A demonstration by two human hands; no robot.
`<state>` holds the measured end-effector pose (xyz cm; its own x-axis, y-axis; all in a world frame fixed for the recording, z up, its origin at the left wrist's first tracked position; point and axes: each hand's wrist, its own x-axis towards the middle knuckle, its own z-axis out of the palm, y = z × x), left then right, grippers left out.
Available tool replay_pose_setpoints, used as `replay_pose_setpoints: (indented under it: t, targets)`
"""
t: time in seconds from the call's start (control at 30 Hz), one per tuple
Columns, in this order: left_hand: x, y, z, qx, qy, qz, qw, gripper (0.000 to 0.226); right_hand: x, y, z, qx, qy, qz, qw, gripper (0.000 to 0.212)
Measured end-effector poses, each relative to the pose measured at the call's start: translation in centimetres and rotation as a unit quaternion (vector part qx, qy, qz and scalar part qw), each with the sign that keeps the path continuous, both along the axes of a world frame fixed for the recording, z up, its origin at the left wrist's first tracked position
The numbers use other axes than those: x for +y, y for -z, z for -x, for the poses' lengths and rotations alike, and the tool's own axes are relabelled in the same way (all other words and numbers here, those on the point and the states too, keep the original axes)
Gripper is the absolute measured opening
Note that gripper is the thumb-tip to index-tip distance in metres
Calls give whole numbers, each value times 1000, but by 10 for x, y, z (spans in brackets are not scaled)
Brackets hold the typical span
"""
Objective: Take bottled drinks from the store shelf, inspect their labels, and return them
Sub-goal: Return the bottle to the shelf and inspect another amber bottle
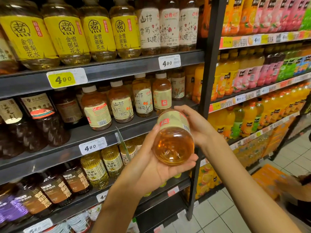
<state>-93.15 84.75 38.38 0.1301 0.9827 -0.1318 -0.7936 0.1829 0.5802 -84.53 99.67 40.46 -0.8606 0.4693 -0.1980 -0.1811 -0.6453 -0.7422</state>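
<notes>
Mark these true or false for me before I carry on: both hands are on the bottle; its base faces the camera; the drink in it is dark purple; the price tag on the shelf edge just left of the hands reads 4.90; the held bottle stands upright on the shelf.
1. Both hands hold the bottle. True: the left hand cups it from below and the right hand grips its label end.
2. Its base faces the camera. True.
3. The drink is dark purple. False: it is clear amber.
4. The price tag reads 4.90. True.
5. The bottle stands upright on the shelf. False: it is tipped over, in front of the shelf.
</notes>
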Motion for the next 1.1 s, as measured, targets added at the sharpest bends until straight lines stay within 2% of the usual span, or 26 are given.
replay_pose_setpoints:
  t: [0.1, 0.33, 0.43, 0.5, 0.6, 0.67, 0.73, 0.87, 1.0, 1.1]
  targets:
    - [1, -3, 4, -18, 10, -14, 1000, 83, -1, -2, 0, 6, -29, -16, 999, 28]
    - [-1, -2, 1, 7, 27, -66, 997, 87, 1, -14, 2, 9, -22, -44, 999, 26]
    - [2, 3, -3, 55, -21, -72, 996, 91, 0, -25, 0, 32, 30, -114, 993, 24]
    - [2, 9, -2, 127, -65, -70, 987, 91, -2, -31, -2, 63, 74, -178, 979, 18]
    - [0, 13, 1, 314, -114, -66, 940, 96, -10, -33, -7, 101, 110, -291, 945, 23]
    - [0, 17, 0, 403, -129, -71, 903, 100, -16, -33, -11, 132, 100, -328, 930, 31]
    - [0, 20, -3, 436, -145, -85, 884, 96, -20, -33, -16, 149, 100, -361, 915, 34]
    - [5, 28, -4, 462, -200, -128, 854, 70, -23, -33, -31, 104, 85, -440, 888, 32]
    - [12, 27, -2, 537, -257, -154, 789, 87, -29, -29, -42, 106, 67, -491, 862, 35]
    - [19, 25, -4, 549, -258, -148, 781, 96, -35, -33, -47, 136, 32, -559, 817, 40]
